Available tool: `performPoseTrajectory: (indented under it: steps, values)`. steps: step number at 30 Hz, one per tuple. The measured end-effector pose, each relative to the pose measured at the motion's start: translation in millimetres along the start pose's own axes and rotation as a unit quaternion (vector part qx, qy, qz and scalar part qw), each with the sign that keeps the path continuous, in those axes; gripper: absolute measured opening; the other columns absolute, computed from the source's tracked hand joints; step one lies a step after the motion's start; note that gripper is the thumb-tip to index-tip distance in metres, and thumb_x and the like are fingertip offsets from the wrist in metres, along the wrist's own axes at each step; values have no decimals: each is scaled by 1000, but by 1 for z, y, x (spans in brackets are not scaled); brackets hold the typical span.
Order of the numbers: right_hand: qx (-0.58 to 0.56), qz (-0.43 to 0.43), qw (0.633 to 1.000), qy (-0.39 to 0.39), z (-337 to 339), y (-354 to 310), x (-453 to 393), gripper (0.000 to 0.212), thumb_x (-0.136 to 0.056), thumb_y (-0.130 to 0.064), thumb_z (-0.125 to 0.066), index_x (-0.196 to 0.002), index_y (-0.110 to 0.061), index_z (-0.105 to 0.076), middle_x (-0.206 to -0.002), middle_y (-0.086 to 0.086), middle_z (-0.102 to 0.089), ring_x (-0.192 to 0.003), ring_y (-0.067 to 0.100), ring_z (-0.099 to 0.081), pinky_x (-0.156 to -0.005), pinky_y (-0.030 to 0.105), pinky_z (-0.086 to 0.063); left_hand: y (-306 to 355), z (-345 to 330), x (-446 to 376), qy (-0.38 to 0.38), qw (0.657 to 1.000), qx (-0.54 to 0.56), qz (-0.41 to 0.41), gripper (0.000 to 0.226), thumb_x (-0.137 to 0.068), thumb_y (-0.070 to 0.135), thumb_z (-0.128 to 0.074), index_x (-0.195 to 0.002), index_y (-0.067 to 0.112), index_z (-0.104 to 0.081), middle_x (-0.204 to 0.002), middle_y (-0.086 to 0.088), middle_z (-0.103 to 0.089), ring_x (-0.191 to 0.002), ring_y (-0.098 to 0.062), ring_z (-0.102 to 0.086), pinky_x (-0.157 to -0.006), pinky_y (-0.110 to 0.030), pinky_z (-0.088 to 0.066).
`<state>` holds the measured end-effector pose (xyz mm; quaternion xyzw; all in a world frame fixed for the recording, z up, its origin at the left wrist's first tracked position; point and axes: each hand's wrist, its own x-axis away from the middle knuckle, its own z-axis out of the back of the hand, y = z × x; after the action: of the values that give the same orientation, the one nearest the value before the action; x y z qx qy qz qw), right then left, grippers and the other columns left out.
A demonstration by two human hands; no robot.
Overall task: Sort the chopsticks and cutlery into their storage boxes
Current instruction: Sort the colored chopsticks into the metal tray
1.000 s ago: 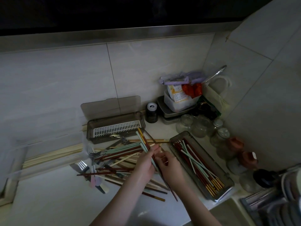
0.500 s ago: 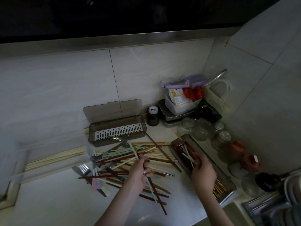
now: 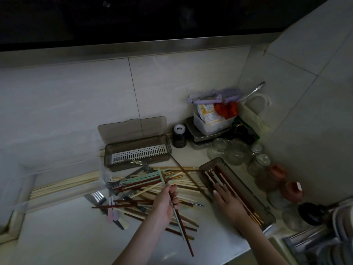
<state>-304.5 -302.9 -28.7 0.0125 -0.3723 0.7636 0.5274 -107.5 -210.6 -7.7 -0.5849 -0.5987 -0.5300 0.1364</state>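
Note:
A heap of coloured chopsticks and forks lies on the white counter. My left hand grips a mint green chopstick and a dark red chopstick over the heap. My right hand lies flat with straight fingers over the near end of the right storage box, which holds several chopsticks. A second storage box with a white slotted insert stands open behind the heap, with a fork at its front edge.
Pale wooden chopsticks lie in a long clear tray at the left. Glass jars, a small dark jar and stacked food containers crowd the back right corner. A dish rack sits at the lower right.
My right hand went from the heap to the right box, laid chopsticks there, and now lies flat on it. My left hand keeps holding two chopsticks over the heap.

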Motion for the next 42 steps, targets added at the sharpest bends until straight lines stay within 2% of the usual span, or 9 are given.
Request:
performPoseTrajectory:
  steps: [6, 10, 14, 22, 27, 31, 36, 39, 42]
  values:
    - [96, -61, 990, 83, -5, 9, -6, 55, -99, -50, -15, -148, -26, -26, -159, -1, -7, -146, 16, -2, -119, 45, -2, 1, -1, 1, 14, 1000, -2, -3, 15, -98, 16, -43, -94, 7, -53, -59, -6, -60, -35, -9, -41, -32, -17, -27]
    - [-65, 4, 977, 202, -15, -22, 3, 37, -101, -33, -34, -128, -19, -54, -142, 8, -46, -132, 23, -40, -109, 37, -30, -3, -1, 7, -15, 1000, 2, -14, 18, -94, 1, -47, -111, 1, -51, -90, -18, -69, -59, -15, -60, -42, -21, -40]
    - [-198, 72, 973, 92, -35, -75, 22, 11, -96, -33, -47, -103, -27, -53, -94, -8, -64, -84, 4, -64, -76, 30, -57, -5, -8, 12, -59, 997, 33, -33, 25, -91, 1, -51, -116, 2, -55, -103, -19, -68, -91, -27, -66, -73, -37, -55]
    - [-190, 26, 981, -5, -57, -103, 18, 10, -94, -27, -55, -95, -17, -55, -79, -3, -63, -52, 0, -57, -45, 12, -42, -4, -5, 1, 16, 997, 21, -68, 23, -91, 2, -57, -114, 5, -59, -105, -9, -61, -94, -20, -58, -87, -36, -46]
    - [-199, -7, 967, 159, -42, -83, 10, 7, -95, -20, -51, -94, -19, -58, -77, -1, -65, -61, 14, -63, -59, 40, -56, -5, 0, 1, -30, 998, 36, -47, 20, -92, 1, -53, -110, 10, -57, -108, -10, -64, -97, -22, -62, -88, -44, -48]
    - [-55, -65, 941, 328, -7, -37, 7, 26, -96, -22, -45, -118, -26, -57, -98, 2, -64, -78, 18, -63, -58, 38, -56, -1, 5, 3, -25, 998, 57, -33, 21, -98, 12, -45, -114, 8, -58, -90, -8, -66, -58, -9, -51, -46, -20, -40]
    - [50, -176, 955, 234, 0, 2, 5, 39, -87, -10, -49, -121, -23, -63, -126, 12, -54, -118, 34, -46, -99, 47, -41, -4, -3, 0, 8, 998, 52, -34, 30, -98, 28, -47, -111, 4, -60, -69, -1, -47, -50, -9, -30, -48, -20, -24]
    - [-3, -99, 966, 239, -7, 0, 6, 44, -87, -2, -49, -124, -21, -60, -141, 8, -44, -132, 30, -35, -111, 50, -29, -4, -8, 4, 3, 998, 51, -22, 32, -100, 29, -42, -109, 5, -61, -69, -2, -49, -52, -10, -30, -51, -23, -24]
    - [-134, 15, 961, 241, -10, -34, 18, 35, -92, -7, -52, -123, -21, -58, -127, -9, -50, -115, 4, -48, -99, 26, -42, -8, -10, 5, -22, 999, 34, -34, 21, -97, 16, -47, -106, 7, -64, -71, -2, -53, -53, -9, -37, -49, -21, -31]
